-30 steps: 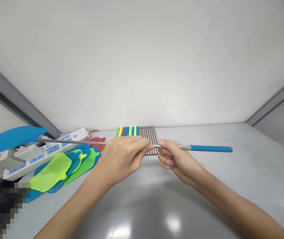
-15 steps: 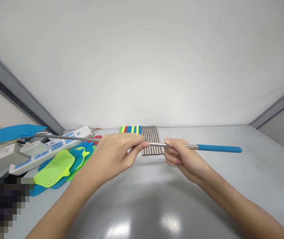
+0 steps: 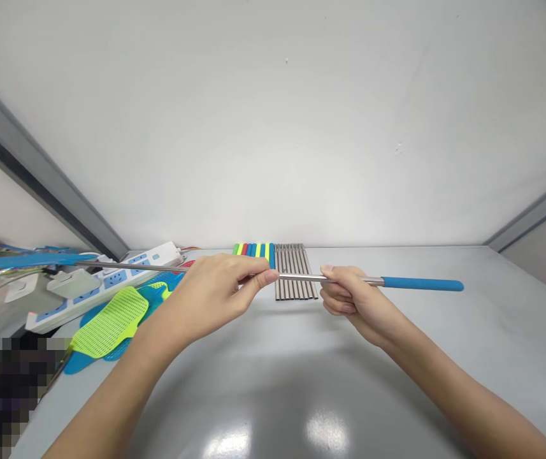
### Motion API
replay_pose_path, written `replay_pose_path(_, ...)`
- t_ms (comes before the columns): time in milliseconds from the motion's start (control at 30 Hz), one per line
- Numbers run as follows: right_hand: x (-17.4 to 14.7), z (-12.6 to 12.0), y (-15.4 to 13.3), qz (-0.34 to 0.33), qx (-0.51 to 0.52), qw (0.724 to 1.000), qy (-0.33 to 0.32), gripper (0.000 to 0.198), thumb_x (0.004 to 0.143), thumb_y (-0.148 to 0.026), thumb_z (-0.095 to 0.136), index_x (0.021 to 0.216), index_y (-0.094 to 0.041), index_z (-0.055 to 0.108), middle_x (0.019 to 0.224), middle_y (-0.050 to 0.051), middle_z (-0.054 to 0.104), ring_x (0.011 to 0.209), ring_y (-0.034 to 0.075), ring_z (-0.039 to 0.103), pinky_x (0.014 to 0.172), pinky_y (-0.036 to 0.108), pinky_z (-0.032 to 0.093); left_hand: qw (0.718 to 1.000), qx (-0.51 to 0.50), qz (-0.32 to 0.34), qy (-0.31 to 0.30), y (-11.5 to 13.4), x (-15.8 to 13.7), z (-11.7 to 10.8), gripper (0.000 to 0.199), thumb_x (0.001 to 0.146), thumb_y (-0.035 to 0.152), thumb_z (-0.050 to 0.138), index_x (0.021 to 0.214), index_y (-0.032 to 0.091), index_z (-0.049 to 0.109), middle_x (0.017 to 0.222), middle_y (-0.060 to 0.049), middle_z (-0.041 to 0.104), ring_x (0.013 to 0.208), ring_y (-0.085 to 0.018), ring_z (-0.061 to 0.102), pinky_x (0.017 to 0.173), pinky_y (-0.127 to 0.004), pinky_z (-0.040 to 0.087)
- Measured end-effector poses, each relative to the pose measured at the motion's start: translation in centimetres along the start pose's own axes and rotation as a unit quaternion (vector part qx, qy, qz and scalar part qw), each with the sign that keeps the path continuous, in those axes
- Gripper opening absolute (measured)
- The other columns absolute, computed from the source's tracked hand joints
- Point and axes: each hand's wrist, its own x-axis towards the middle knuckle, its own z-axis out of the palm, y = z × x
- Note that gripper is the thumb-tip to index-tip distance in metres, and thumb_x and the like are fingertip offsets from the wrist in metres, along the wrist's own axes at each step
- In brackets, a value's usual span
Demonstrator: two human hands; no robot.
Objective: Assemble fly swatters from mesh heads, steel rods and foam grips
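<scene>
A fly swatter (image 3: 301,277) with a slim metal telescopic rod is held level across the view, above the table. Its blue grip (image 3: 423,284) points right, and its blue paddle (image 3: 19,260) reaches the left edge, seen nearly edge-on. My left hand (image 3: 227,290) pinches the rod near its middle, thumb and fingertips together. Fingers curled, my right hand (image 3: 352,294) grips the thicker metal section just left of the blue grip. Behind the rod lie several metal tubes (image 3: 294,255) in a row, beside several coloured handles (image 3: 259,252) in green, yellow, red and blue.
On the left lie a green swatter head (image 3: 110,322) and blue swatter heads (image 3: 79,364), partly overlapping. A white power strip (image 3: 160,255) with plugged-in adapters (image 3: 74,284) runs behind them. A pale wall (image 3: 292,127) rises at the back of the grey table (image 3: 273,382).
The blue paddle has turned from a slanted face to nearly edge-on. My left hand sits slightly farther left, widening the gap between the hands. The view has shifted a little.
</scene>
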Motion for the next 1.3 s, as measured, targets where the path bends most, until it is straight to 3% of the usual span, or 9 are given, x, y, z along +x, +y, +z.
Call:
replay_pose_path(400, 0.4, -0.2, 0.6, -0.007, 0.043, 0.999, 0.01, 0.041, 0.08, -0.034, 0.041, 0.044, -0.018, 0.027, 0.043, -0.006, 0.017, 0.04, 0.007, 0.019, 0.047, 0.027, 0.014, 0.999, -0.014, 0.009, 0.042, 0.9, 0.1, 1.4, 0.034, 0.084, 0.04, 0.029, 0.069, 0.021, 0.052, 0.059, 0.004, 0.051, 0.052, -0.01, 0.043, 0.048, -0.023, 0.024)
replay_pose_path(600, 0.1, 0.8, 1.4, -0.028, 0.117, 0.993, 0.0, 0.043, 0.081, -0.031, 0.036, 0.042, -0.017, 0.027, 0.04, -0.005, 0.018, 0.037, 0.007, 0.021, 0.045, 0.027, 0.012, 0.995, 0.003, 0.038, 0.096, 2.2, 0.1, 2.5, 0.035, 0.084, 0.039, 0.031, 0.063, 0.018, 0.05, 0.059, 0.002, 0.051, 0.057, -0.01, 0.046, 0.049, -0.023, 0.026)
replay_pose_path(933, 0.2, 1.3, 2.3, 0.001, 0.124, 0.992, -0.035, 0.043, 0.081, -0.033, 0.035, 0.041, -0.016, 0.031, 0.039, -0.005, 0.021, 0.038, 0.006, 0.022, 0.046, 0.026, 0.012, 0.995, 0.004, 0.051, 0.088, 3.1, -0.2, 3.6, 0.032, 0.085, 0.036, 0.031, 0.066, 0.018, 0.05, 0.061, 0.002, 0.053, 0.059, -0.011, 0.047, 0.05, -0.024, 0.028)
replay_pose_path(1300, 0.4, 0.9, 2.0, -0.001, 0.113, 0.992, -0.052, 0.039, 0.078, -0.032, 0.038, 0.043, -0.017, 0.033, 0.041, -0.005, 0.022, 0.039, 0.007, 0.022, 0.045, 0.026, 0.014, 0.994, -0.012, 0.06, 0.093, 2.9, -0.1, 3.4, 0.028, 0.085, 0.035, 0.033, 0.073, 0.019, 0.053, 0.066, 0.0, 0.055, 0.065, -0.013, 0.046, 0.056, -0.025, 0.031)
